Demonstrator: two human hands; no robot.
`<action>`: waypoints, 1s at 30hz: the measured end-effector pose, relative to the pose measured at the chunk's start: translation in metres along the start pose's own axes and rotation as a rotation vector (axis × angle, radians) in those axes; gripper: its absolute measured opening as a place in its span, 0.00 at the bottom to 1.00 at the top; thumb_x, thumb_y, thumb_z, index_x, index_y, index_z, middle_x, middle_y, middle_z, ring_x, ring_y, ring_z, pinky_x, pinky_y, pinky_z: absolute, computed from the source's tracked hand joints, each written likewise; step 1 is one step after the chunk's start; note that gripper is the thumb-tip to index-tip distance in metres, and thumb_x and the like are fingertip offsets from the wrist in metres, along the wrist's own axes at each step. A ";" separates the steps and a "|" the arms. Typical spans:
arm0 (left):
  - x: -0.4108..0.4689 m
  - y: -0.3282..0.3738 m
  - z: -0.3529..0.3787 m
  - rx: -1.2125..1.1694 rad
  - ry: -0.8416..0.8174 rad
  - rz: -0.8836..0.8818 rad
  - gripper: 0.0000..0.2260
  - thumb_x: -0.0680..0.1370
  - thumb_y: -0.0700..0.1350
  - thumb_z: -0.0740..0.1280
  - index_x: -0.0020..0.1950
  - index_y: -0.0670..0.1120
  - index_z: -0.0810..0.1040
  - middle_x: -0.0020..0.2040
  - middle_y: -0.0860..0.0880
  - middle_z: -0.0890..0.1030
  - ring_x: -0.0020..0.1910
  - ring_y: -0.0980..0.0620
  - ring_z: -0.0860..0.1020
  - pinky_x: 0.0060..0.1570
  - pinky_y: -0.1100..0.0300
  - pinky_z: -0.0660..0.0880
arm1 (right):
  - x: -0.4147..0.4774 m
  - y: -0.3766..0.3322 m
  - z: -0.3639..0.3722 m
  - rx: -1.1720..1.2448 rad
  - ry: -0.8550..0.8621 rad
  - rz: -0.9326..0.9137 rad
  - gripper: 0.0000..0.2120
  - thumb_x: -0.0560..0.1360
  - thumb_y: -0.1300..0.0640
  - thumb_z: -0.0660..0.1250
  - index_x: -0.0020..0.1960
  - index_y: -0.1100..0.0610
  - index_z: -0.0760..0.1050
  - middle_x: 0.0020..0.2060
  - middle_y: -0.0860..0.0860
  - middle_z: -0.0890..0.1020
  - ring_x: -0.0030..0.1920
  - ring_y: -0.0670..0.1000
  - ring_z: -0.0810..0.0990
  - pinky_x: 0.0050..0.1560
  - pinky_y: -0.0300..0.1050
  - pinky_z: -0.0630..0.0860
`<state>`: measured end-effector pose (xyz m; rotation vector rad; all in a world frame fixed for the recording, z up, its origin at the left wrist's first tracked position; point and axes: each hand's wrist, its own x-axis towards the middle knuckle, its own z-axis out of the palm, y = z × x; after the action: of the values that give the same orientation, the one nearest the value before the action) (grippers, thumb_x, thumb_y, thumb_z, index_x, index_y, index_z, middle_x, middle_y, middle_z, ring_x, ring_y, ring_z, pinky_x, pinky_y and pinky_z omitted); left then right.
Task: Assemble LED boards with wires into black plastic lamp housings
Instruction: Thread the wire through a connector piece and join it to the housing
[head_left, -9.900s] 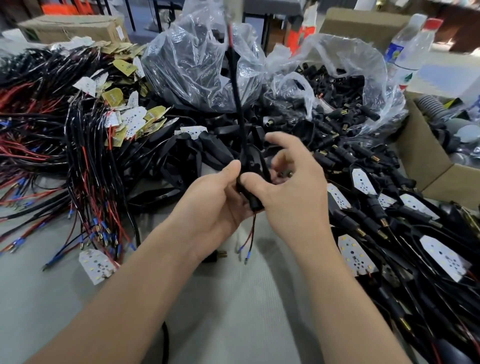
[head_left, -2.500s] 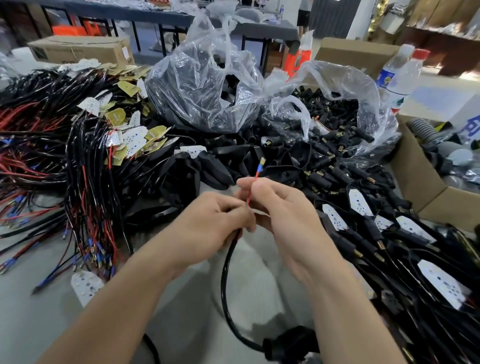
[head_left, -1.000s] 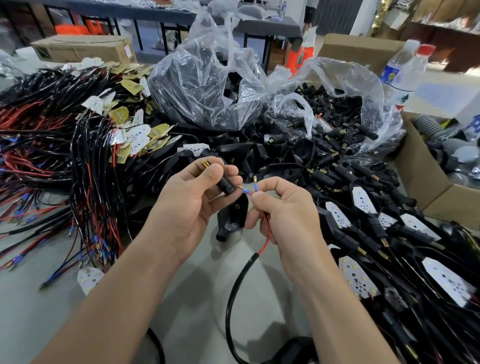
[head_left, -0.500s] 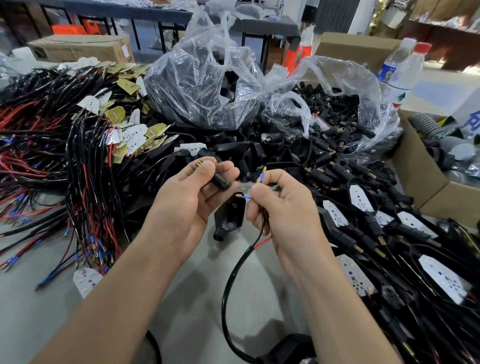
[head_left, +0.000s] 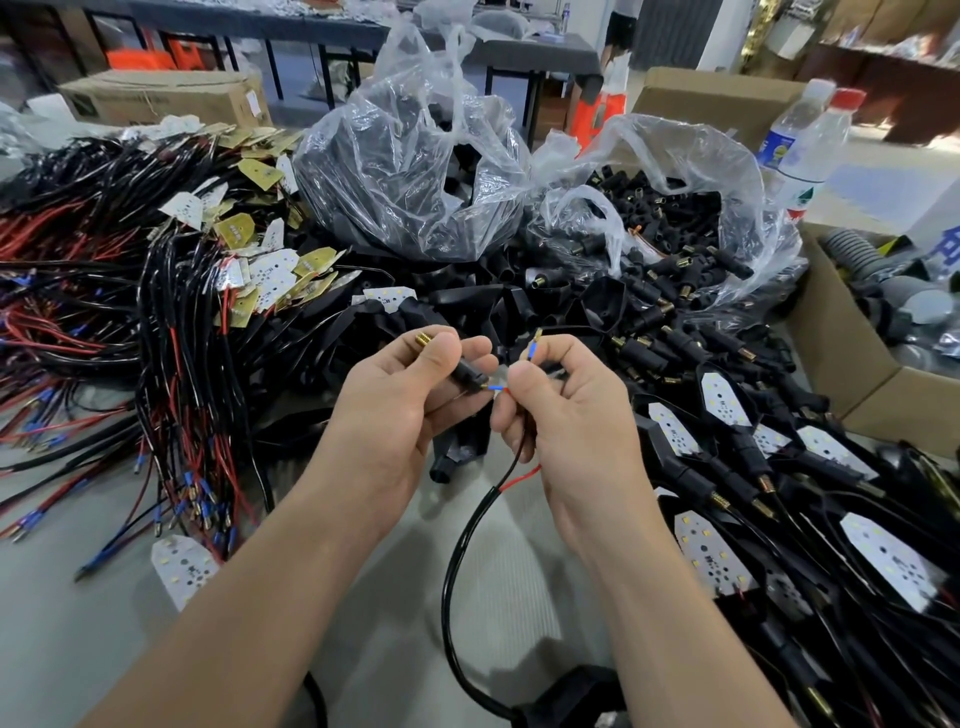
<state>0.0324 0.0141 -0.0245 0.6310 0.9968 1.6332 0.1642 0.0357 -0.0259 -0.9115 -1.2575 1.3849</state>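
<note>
Above a grey bench (head_left: 78, 649) heaped with lamp parts, in the head view, the left grip (head_left: 400, 415) curls round a black stem (head_left: 467, 375) with a brass threaded tip. The right grip (head_left: 566, 421) pinches the blue-sleeved wire ends (head_left: 531, 353) of a black cable (head_left: 457, 540), one end at the stem's mouth. The cable runs down to a black housing (head_left: 571, 696) near the bottom edge.
</note>
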 end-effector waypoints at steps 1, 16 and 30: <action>-0.001 0.000 0.001 0.008 0.004 0.007 0.06 0.82 0.42 0.66 0.46 0.46 0.80 0.47 0.45 0.88 0.46 0.52 0.87 0.39 0.62 0.82 | 0.000 0.001 0.000 -0.036 0.000 -0.013 0.07 0.82 0.66 0.63 0.47 0.57 0.72 0.27 0.56 0.79 0.24 0.49 0.69 0.25 0.38 0.67; 0.003 -0.001 -0.002 -0.195 -0.067 -0.011 0.07 0.73 0.45 0.69 0.49 0.45 0.79 0.44 0.46 0.86 0.41 0.51 0.86 0.38 0.61 0.82 | -0.001 -0.004 0.000 0.098 0.065 0.173 0.11 0.84 0.61 0.60 0.43 0.59 0.72 0.33 0.59 0.84 0.32 0.55 0.78 0.42 0.52 0.73; 0.010 0.008 -0.014 -0.261 0.025 0.057 0.06 0.73 0.44 0.69 0.49 0.45 0.79 0.44 0.46 0.85 0.43 0.51 0.85 0.40 0.61 0.82 | -0.010 -0.010 0.001 -0.011 -0.356 0.267 0.19 0.75 0.72 0.68 0.36 0.54 0.66 0.38 0.59 0.86 0.32 0.51 0.81 0.34 0.40 0.68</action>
<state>0.0141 0.0185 -0.0259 0.4665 0.7721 1.7886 0.1670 0.0251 -0.0164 -0.8892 -1.4463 1.8123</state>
